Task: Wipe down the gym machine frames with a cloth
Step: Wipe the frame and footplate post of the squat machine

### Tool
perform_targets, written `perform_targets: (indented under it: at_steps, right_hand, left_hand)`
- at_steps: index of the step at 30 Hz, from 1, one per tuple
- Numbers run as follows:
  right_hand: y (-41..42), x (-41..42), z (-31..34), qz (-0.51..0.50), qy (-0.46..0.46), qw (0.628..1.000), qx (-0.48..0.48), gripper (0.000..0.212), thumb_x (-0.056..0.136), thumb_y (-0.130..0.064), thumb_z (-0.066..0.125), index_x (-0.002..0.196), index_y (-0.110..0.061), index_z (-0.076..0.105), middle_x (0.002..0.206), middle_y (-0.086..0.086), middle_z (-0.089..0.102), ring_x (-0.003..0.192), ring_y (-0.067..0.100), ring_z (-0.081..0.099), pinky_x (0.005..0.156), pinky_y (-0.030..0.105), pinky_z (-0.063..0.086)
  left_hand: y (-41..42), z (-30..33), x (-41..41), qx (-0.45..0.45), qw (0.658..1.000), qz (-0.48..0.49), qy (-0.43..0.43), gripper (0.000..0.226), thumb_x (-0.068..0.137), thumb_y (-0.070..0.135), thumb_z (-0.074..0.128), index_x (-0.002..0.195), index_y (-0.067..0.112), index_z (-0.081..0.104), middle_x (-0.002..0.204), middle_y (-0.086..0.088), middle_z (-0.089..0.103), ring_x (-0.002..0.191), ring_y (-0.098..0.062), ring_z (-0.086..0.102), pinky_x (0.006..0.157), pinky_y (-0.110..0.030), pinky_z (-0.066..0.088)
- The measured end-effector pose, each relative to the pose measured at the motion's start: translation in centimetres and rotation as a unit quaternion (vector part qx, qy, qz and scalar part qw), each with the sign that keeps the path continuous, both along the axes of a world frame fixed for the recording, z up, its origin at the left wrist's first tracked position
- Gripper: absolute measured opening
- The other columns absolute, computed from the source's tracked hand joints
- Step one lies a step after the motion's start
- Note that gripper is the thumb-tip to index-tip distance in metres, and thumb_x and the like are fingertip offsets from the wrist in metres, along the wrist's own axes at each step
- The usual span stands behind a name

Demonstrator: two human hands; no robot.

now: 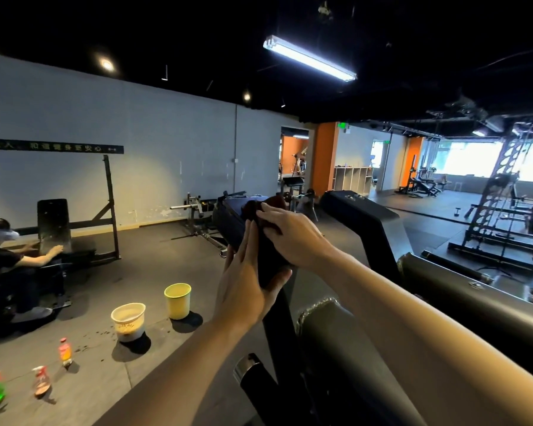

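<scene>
A dark gym machine frame (363,216) rises in front of me, with a black upright bar (279,305) running down from my hands. A dark reddish cloth (268,247) is bunched at the top of that bar. My left hand (246,284) wraps around the bar from the left, thumb on the near side. My right hand (290,235) lies over the cloth with fingers stretched forward, pressing it on the frame. Most of the cloth is hidden under both hands.
A yellow bucket (178,299) and a white bucket (128,321) stand on the floor at left, with bottles (65,352) and a spray bottle (41,382) nearer. Another person (10,259) wipes a bench rack at far left. Thick grey tubes (474,296) cross at right.
</scene>
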State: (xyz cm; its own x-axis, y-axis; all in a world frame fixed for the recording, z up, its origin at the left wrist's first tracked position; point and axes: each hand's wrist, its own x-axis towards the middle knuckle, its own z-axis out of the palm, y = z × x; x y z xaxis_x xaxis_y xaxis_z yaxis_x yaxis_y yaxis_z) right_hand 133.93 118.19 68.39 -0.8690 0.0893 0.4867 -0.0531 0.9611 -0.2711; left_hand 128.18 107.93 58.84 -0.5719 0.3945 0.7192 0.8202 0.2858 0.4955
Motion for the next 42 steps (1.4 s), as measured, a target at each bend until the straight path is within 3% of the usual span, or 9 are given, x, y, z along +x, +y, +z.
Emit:
perform_targets:
  at_steps: [4,9,14,19,23,28,35,39,42]
  right_hand:
    - [2.2,-1.4,1.1,-0.076,-0.009,0.996,-0.041,0.047,0.095,-0.009,0.045,0.135,-0.03,0.057,0.139,0.003,0.056,0.113,0.022,0.057,0.086,0.025,0.046]
    - [0.2,-1.0,-0.4,-0.018,0.012,0.999,-0.045,0.05,0.089,-0.006,0.045,0.126,-0.034,0.064,0.127,0.0,0.064,0.112,0.02,0.058,0.096,0.031,0.048]
    - [2.4,-2.1,0.3,-0.092,0.01,0.991,-0.097,0.051,0.09,-0.007,0.045,0.131,-0.032,0.06,0.138,0.005,0.056,0.118,0.025,0.053,0.093,0.03,0.044]
    - [0.9,-1.1,-0.8,0.01,-0.006,0.989,-0.144,0.043,0.096,-0.01,0.046,0.13,-0.031,0.061,0.15,-0.011,0.042,0.131,0.014,0.041,0.104,0.026,0.034]
    - [2.4,-1.8,0.1,-0.047,-0.001,0.981,-0.19,0.044,0.095,-0.009,0.045,0.126,-0.034,0.063,0.139,0.001,0.054,0.113,0.018,0.053,0.097,0.032,0.046]
    - [-0.1,0.5,-0.9,-0.077,0.033,0.989,-0.124,0.047,0.094,-0.006,0.043,0.129,-0.031,0.063,0.137,-0.001,0.057,0.118,0.02,0.054,0.086,0.022,0.041]
    - [0.9,10.3,-3.5,-0.124,-0.031,0.99,-0.061,0.047,0.091,0.002,0.047,0.128,-0.021,0.064,0.129,0.007,0.062,0.108,0.021,0.06,0.088,0.029,0.049]
    - [1.2,14.4,-7.9,-0.149,-0.14,0.978,-0.032,0.049,0.097,-0.021,0.053,0.144,-0.029,0.046,0.155,-0.003,0.036,0.141,0.02,0.035,0.113,0.032,0.029]
    - [0.5,17.3,-8.3,-0.11,-0.153,0.982,0.004,0.051,0.096,-0.019,0.054,0.144,-0.032,0.045,0.158,-0.005,0.03,0.144,0.017,0.028,0.116,0.035,0.026]
  left_hand:
    - [-0.5,0.0,0.4,-0.02,0.999,0.015,0.032,0.1,0.08,0.067,0.047,0.151,0.031,-0.013,0.158,0.0,0.026,0.14,-0.019,0.035,0.115,-0.046,0.031]
    - [0.0,-0.2,-0.4,0.006,1.0,0.001,0.024,0.101,0.08,0.07,0.052,0.154,0.024,0.001,0.16,0.008,0.014,0.14,0.0,0.015,0.116,-0.015,-0.006]
    - [-0.3,0.0,0.3,-0.01,0.998,0.017,0.057,0.094,0.079,0.065,0.045,0.151,0.026,-0.002,0.156,0.012,-0.001,0.131,0.0,0.015,0.117,-0.027,0.003]
    - [-0.2,0.1,0.1,-0.005,1.0,0.002,0.025,0.096,0.084,0.058,0.058,0.149,0.03,-0.007,0.161,0.007,0.012,0.143,-0.014,0.025,0.121,-0.036,0.015]
    - [0.0,0.4,0.4,-0.038,0.999,0.02,0.004,0.1,0.085,0.054,0.061,0.151,0.029,-0.011,0.162,0.005,0.013,0.145,-0.023,0.026,0.115,-0.033,0.016]
    - [-0.5,1.2,0.8,-0.059,0.998,0.02,-0.014,0.095,0.089,0.045,0.06,0.154,0.02,-0.004,0.161,-0.004,0.017,0.142,-0.028,0.032,0.117,-0.041,0.024]
    - [-2.4,-0.6,8.2,-0.076,0.997,-0.02,-0.029,0.085,0.093,0.026,0.061,0.155,0.021,0.002,0.161,0.0,0.015,0.144,-0.023,0.027,0.111,-0.04,0.035]
    - [-3.7,-3.6,12.5,-0.052,0.998,-0.044,-0.008,0.071,0.094,0.018,0.06,0.152,0.024,0.018,0.157,0.004,0.024,0.142,-0.016,0.03,0.111,-0.025,0.026]
    - [-4.3,-4.6,14.0,-0.025,0.998,-0.045,-0.035,0.063,0.093,0.015,0.061,0.148,0.018,0.032,0.15,0.008,0.026,0.141,-0.014,0.029,0.111,-0.027,0.023]
